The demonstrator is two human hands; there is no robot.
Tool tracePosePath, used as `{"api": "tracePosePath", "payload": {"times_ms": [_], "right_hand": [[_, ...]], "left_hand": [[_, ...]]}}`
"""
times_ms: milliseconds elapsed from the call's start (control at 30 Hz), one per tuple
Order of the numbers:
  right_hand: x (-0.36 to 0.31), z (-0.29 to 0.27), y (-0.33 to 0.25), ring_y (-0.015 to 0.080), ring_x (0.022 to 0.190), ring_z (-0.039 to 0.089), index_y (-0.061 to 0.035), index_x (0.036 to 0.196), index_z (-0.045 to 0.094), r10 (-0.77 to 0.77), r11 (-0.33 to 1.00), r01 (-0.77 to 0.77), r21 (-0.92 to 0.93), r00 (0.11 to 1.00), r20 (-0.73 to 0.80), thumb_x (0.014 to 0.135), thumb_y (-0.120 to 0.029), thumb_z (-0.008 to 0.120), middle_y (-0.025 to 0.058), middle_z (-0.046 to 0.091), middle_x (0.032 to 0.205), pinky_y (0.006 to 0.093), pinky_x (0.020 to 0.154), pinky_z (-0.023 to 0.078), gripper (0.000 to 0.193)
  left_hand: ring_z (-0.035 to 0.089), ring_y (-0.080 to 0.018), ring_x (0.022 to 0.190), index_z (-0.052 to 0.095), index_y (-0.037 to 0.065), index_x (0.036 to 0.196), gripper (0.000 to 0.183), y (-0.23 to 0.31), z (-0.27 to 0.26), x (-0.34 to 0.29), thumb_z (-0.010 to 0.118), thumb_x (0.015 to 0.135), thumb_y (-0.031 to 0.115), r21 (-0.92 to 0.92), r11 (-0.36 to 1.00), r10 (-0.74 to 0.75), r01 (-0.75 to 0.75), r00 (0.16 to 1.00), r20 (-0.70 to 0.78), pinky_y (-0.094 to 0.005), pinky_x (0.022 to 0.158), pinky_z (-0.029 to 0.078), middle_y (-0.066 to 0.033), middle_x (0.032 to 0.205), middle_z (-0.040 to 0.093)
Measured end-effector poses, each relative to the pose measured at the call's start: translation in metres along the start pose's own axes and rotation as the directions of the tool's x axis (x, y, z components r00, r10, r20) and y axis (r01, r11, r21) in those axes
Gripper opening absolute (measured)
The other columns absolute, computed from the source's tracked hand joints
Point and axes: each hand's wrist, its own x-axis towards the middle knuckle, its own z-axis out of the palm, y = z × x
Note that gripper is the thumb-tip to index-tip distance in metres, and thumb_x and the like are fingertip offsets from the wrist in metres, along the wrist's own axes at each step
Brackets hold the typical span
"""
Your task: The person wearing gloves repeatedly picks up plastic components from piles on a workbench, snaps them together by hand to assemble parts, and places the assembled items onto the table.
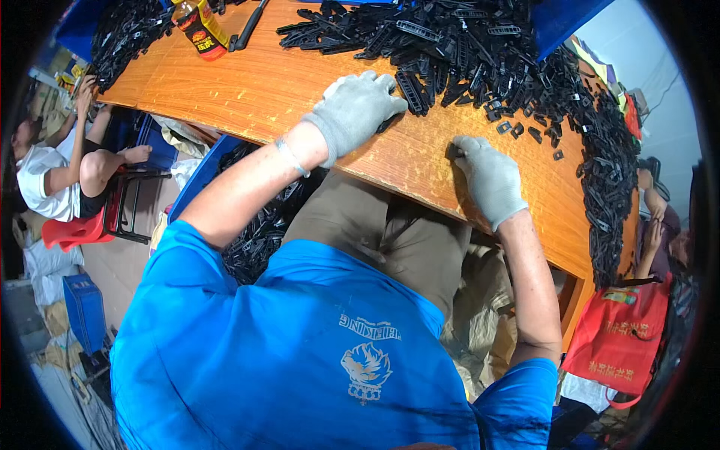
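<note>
Both my hands wear grey work gloves. My left hand (358,111) rests over the wooden table near its front edge, fingers curled, with a black plastic part (388,123) showing beneath its fingers. Most of that part is hidden by the glove. To the right, my right hand (487,174) is closed low over the tabletop, thumb and fingertips together. Something dark shows at its fingertips, too small to make out. Just beyond my left fingertips begins a large heap of black plastic parts (450,56), some of them long and ladder-like.
More black parts (606,202) run down the table's right side; small loose pieces (517,129) lie nearer. A bottle (201,30) and a black-handled tool (247,26) stand at the back left of the table (247,90). A red bag (619,337) hangs right. Other people sit on both sides.
</note>
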Motion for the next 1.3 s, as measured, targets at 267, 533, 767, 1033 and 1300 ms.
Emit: {"api": "tracePosePath", "payload": {"times_ms": [267,533,767,1033,1300], "right_hand": [[0.012,0.006,-0.025,0.0326,0.098,0.072,-0.0135,0.108,0.079,-0.057,0.885,0.210,0.416,0.935,-0.350,0.092,-0.021,0.078,0.0111,0.071,0.106,0.0458,0.084,0.059,0.017],[0.029,0.024,-0.045,0.0323,0.097,0.072,-0.0154,0.107,0.080,-0.026,0.874,0.186,0.450,0.941,-0.338,0.090,-0.024,0.081,0.0100,0.070,0.104,0.0458,0.082,0.059,0.019],[0.034,0.027,-0.060,0.0324,0.096,0.072,-0.0147,0.105,0.078,-0.103,0.917,0.209,0.340,0.947,-0.305,0.093,-0.024,0.078,0.0094,0.067,0.104,0.0466,0.080,0.059,0.015],[0.059,0.028,-0.067,0.0308,0.105,0.071,-0.0136,0.106,0.078,-0.326,0.779,0.442,0.444,0.891,-0.315,0.094,-0.031,0.076,0.0091,0.070,0.108,0.0455,0.089,0.058,0.021],[0.070,0.019,0.043,0.0358,0.101,0.074,-0.0153,0.115,0.079,0.014,0.981,0.088,0.174,0.857,-0.514,0.095,-0.013,0.071,0.0097,0.071,0.122,0.0444,0.088,0.060,0.022]], "left_hand": [[0.066,-0.0331,0.105,0.077,0.015,0.101,0.017,-0.005,0.016,-0.022,0.082,0.086,0.020,-0.229,0.971,0.064,-0.069,0.997,-0.033,-0.0466,0.089,0.055,-0.0081,0.108,0.070],[0.065,-0.0325,0.100,0.076,0.011,0.098,0.020,-0.006,0.034,-0.039,0.085,0.084,0.022,-0.423,0.905,-0.014,-0.057,0.986,-0.163,-0.0441,0.093,0.051,-0.0079,0.097,0.071],[0.065,-0.0325,0.097,0.075,0.009,0.096,0.018,0.002,0.034,-0.040,0.084,0.085,0.020,-0.469,0.883,-0.054,-0.014,0.990,-0.132,-0.0448,0.087,0.052,-0.0097,0.095,0.068],[0.066,-0.0328,0.099,0.074,0.006,0.105,0.022,-0.051,-0.003,-0.061,0.080,0.084,0.006,-0.503,0.863,0.031,0.050,0.988,0.152,-0.0418,0.088,0.055,-0.0115,0.100,0.070],[0.064,-0.0338,0.123,0.074,0.010,0.127,0.035,-0.037,0.001,-0.004,0.074,0.092,0.012,-0.205,0.970,0.115,-0.133,0.988,-0.100,-0.0449,0.107,0.052,-0.0119,0.125,0.071]]}}
